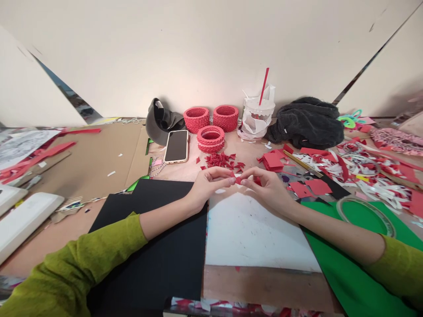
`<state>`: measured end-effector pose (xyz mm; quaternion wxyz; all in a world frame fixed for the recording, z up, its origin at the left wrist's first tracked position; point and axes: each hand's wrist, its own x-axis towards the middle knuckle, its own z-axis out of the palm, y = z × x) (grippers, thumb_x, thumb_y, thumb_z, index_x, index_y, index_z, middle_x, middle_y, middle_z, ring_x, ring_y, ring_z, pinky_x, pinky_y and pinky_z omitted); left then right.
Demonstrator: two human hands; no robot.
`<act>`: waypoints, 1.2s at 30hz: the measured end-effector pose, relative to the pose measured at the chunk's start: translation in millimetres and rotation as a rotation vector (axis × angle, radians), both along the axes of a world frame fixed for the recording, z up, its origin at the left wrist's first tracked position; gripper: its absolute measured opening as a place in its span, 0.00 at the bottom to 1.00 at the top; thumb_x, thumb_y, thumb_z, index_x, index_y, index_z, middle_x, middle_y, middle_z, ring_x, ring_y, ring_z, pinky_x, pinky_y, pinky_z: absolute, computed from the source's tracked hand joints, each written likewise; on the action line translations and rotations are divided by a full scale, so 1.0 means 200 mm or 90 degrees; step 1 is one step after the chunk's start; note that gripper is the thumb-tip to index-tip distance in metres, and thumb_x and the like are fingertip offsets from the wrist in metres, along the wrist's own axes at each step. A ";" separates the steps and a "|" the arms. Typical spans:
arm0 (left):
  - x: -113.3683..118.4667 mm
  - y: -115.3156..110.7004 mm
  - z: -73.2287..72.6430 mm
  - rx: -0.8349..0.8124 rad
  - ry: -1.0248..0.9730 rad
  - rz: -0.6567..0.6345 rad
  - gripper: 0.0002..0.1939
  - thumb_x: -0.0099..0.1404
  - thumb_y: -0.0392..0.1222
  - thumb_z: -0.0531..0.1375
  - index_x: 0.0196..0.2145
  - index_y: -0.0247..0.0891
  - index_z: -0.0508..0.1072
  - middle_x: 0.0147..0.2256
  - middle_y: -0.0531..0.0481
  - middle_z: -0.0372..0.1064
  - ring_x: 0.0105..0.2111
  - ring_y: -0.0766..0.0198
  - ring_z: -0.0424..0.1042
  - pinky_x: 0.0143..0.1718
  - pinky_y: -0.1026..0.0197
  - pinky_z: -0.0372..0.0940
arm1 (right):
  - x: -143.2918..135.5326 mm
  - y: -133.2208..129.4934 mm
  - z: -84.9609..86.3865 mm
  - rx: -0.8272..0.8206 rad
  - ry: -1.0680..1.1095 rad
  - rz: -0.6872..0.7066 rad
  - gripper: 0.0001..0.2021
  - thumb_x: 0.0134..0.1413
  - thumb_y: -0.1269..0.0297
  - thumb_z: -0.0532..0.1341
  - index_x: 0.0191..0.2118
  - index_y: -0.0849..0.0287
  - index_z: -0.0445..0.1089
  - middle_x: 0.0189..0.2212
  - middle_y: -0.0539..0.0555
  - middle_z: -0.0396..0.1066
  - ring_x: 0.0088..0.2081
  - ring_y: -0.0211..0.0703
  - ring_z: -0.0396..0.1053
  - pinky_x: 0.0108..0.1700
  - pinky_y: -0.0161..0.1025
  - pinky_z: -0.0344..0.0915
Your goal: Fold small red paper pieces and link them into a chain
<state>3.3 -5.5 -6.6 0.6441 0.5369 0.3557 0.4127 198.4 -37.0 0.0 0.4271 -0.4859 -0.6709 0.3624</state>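
Note:
Between my two hands is a small piece of red paper (238, 179), held above the far end of a white sheet (251, 229). My left hand (211, 185) pinches its left side with thumb and fingers. On its right side, my right hand (264, 185) pinches it the same way. Just beyond my fingers lies a heap of small folded red paper pieces (220, 160). A stack of red paper squares (272, 161) sits past my right hand. Three red rings of interlocked folded paper stand farther back, the nearest ring (210, 140) showing a pale band.
A phone (176, 146), a dark cap (163, 119), a plastic cup with a red straw (257, 115) and a dark cloth (306, 123) line the back. Black paper (158, 246) lies left; green paper (350, 255) with a tape roll (390, 226) lies right, near paper scraps (373, 176).

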 end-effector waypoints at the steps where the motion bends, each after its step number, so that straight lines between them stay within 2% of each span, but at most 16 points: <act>1: 0.00 0.00 0.00 0.002 0.002 -0.001 0.14 0.51 0.41 0.71 0.35 0.35 0.77 0.36 0.49 0.77 0.35 0.66 0.74 0.41 0.64 0.65 | 0.00 0.00 0.00 0.001 -0.010 -0.001 0.10 0.55 0.55 0.62 0.35 0.57 0.73 0.26 0.49 0.69 0.25 0.36 0.61 0.28 0.37 0.56; 13: 0.00 -0.01 0.01 0.020 0.004 -0.026 0.14 0.52 0.40 0.70 0.36 0.34 0.77 0.37 0.47 0.76 0.36 0.65 0.74 0.42 0.62 0.66 | -0.01 -0.01 0.01 -0.002 -0.041 -0.004 0.12 0.58 0.55 0.60 0.33 0.59 0.73 0.27 0.51 0.72 0.26 0.37 0.62 0.29 0.38 0.55; 20: 0.01 -0.01 0.02 0.009 0.018 -0.035 0.13 0.51 0.41 0.70 0.34 0.34 0.76 0.36 0.47 0.77 0.35 0.64 0.75 0.42 0.61 0.66 | -0.02 -0.02 0.02 0.043 -0.066 -0.036 0.09 0.57 0.60 0.60 0.30 0.59 0.71 0.27 0.52 0.70 0.30 0.40 0.65 0.34 0.39 0.59; 26: 0.00 -0.01 0.01 0.016 0.029 -0.012 0.14 0.52 0.42 0.69 0.36 0.34 0.76 0.37 0.46 0.77 0.36 0.63 0.75 0.41 0.61 0.66 | -0.01 -0.01 0.01 0.050 -0.020 -0.019 0.10 0.58 0.58 0.60 0.32 0.58 0.74 0.31 0.53 0.74 0.34 0.42 0.68 0.36 0.40 0.61; 31: 0.00 -0.02 0.02 0.032 0.029 -0.025 0.13 0.53 0.42 0.69 0.36 0.34 0.76 0.39 0.46 0.77 0.37 0.63 0.75 0.42 0.61 0.66 | -0.02 -0.02 0.02 0.045 -0.042 -0.056 0.08 0.56 0.60 0.61 0.33 0.58 0.74 0.29 0.53 0.74 0.31 0.42 0.68 0.33 0.40 0.62; 33: 0.00 -0.02 0.02 0.034 0.032 -0.029 0.13 0.53 0.42 0.69 0.36 0.34 0.76 0.39 0.45 0.77 0.37 0.62 0.75 0.42 0.61 0.66 | -0.03 -0.02 0.01 0.068 -0.053 -0.072 0.05 0.54 0.63 0.62 0.32 0.57 0.74 0.29 0.53 0.74 0.30 0.42 0.69 0.32 0.40 0.62; 36: 0.00 -0.01 0.02 0.019 0.043 -0.033 0.13 0.53 0.41 0.69 0.35 0.34 0.76 0.37 0.46 0.77 0.36 0.63 0.75 0.40 0.61 0.66 | -0.04 -0.04 0.00 0.179 -0.089 -0.094 0.03 0.53 0.68 0.62 0.32 0.56 0.73 0.27 0.52 0.73 0.30 0.42 0.68 0.32 0.40 0.64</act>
